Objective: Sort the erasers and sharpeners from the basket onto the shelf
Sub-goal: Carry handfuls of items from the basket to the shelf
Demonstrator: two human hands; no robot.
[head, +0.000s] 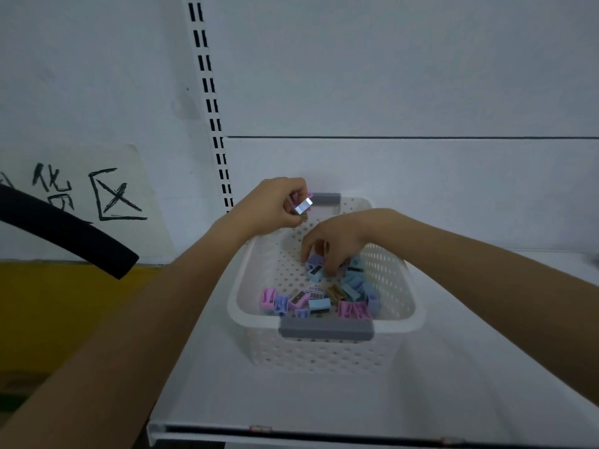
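Head camera: a white basket (pixel 409 280) sits on a white shelf (pixel 470 367), with pastel sharpeners (pixel 351 286) heaped towards its near end. The left hand (pixel 275 204), raised over the far rim, grips small blocks (pixel 303 207) in curled fingers. The right hand (pixel 335 239) reaches inside, pinching a sharpener (pixel 315 267) off the pile.

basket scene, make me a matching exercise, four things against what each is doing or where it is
1 left hand
2 right hand
3 basket
4 black tube

a sits on the white shelf
b fingertips down among the sharpeners
c grips small pieces above the basket's far end
d juts in from the left edge

Pairs: 1-c, 2-b, 3-a, 4-d
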